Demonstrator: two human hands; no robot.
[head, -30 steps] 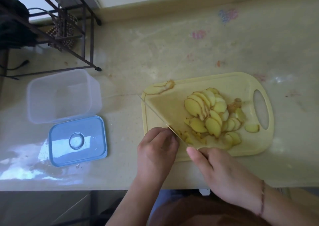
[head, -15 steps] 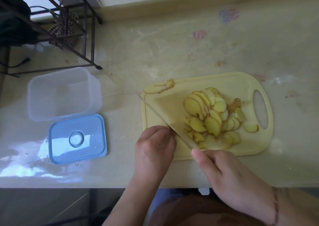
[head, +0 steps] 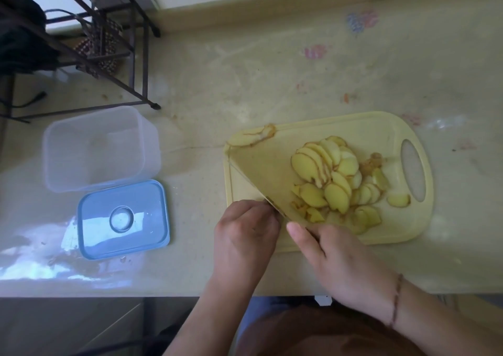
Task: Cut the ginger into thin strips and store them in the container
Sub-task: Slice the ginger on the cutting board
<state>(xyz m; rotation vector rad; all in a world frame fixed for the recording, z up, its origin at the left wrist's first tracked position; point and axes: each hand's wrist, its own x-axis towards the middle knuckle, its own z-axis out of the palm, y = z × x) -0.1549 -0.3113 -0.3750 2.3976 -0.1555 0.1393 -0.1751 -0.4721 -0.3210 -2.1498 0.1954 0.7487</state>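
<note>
— Where's the ginger?

— Sliced, in a fanned heap of ginger slices (head: 336,184) on the yellow cutting board (head: 386,127) — right part of the bench (head: 245,78).

— And each grip?

— The right hand (head: 334,263) is wrapped round the knife (head: 261,176), blade slanting across the board's left half, forefinger laid along the spine. The left hand (head: 245,236) is curled at the board's near-left edge, fingertips by the blade; what it pinches, I cannot tell.

— The container?

— The clear container (head: 100,148) stands open well to the left, blue lid (head: 123,218) just beside it.
</note>
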